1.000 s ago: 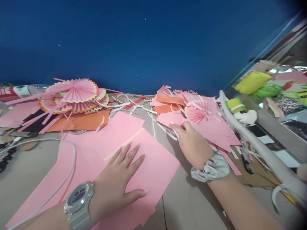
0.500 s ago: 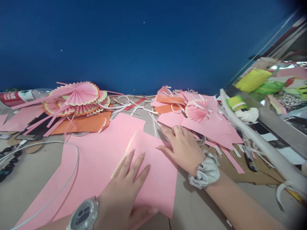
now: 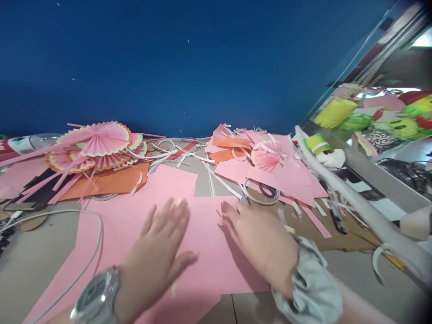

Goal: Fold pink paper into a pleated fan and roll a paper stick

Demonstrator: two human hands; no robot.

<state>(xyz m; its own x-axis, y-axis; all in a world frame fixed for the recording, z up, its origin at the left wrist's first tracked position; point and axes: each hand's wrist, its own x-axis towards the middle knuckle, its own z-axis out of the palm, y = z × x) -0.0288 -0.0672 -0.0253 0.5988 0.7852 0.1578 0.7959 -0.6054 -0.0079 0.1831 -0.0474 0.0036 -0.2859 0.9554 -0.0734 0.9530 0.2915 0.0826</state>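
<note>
A small pink paper sheet (image 3: pixel 205 234) lies on top of a larger pink sheet (image 3: pixel 108 234) in front of me. My left hand (image 3: pixel 158 252), with a clear watch (image 3: pixel 96 294) at the wrist, is spread flat over the small sheet's left side, thumb out. My right hand (image 3: pixel 259 243), wearing a grey-green scrunchie (image 3: pixel 308 283), is over the same sheet's right side. Its fingers are bent with their tips near the paper, and nothing shows in them. A pale strip (image 3: pixel 173 289) shows beneath my left palm, partly hidden.
Pleated pink paper fans (image 3: pixel 104 139) lie on orange paper (image 3: pixel 111 180) at the back left. A white cable (image 3: pixel 97 225) crosses the large sheet. Pink scraps (image 3: pixel 286 175), a tape ring (image 3: pixel 261 198) and a cutter (image 3: pixel 337 220) lie right, beside a whitish bar (image 3: pixel 337 184).
The small pink sheet has turned, its far edge now running nearly level. My left hand has shifted left with fingers spread wider; my right hand has come nearer me, onto the sheet.
</note>
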